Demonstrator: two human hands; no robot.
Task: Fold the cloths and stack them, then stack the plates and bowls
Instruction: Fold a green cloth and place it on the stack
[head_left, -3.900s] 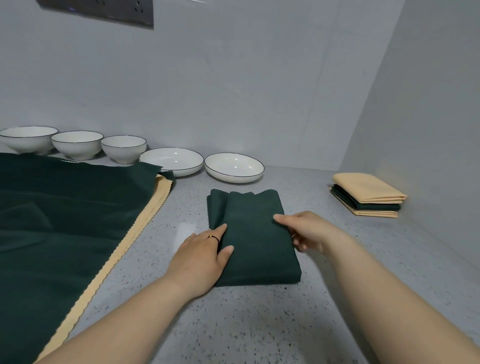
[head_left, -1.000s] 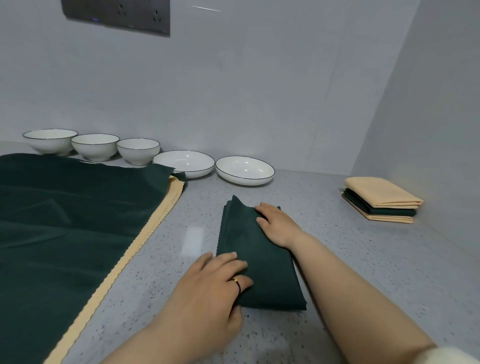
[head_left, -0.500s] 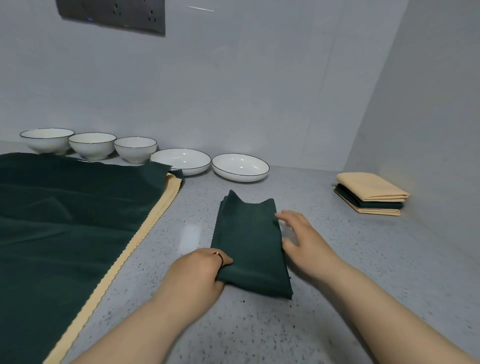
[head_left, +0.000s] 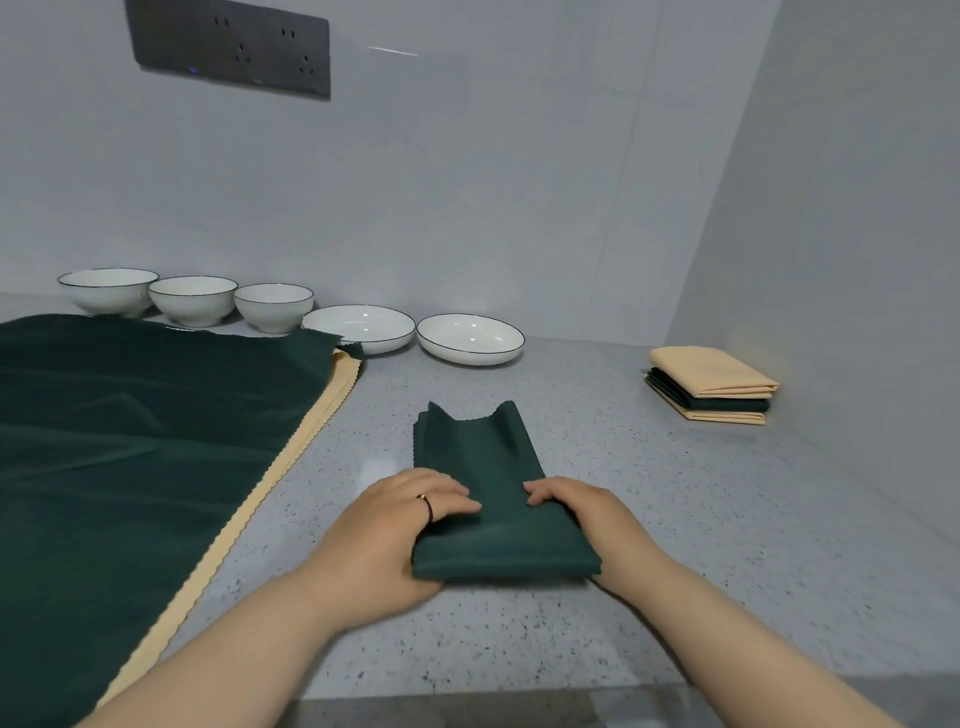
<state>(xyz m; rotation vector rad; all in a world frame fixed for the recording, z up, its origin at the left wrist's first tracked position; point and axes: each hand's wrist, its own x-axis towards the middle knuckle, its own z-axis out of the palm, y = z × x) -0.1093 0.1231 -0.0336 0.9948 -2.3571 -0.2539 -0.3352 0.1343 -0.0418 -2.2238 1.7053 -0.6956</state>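
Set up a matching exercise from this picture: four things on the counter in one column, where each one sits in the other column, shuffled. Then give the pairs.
Things
1. folded green cloth
2. stack of folded cloths
3. three bowls
4. spread green cloth

Places
A. in a row along the back wall, on the left
B. far right, beside the side wall
C. in the middle, held by the left hand and right hand
D. flat on the left, over a beige cloth

Pairs: 1-C, 2-B, 3-A, 4-D.
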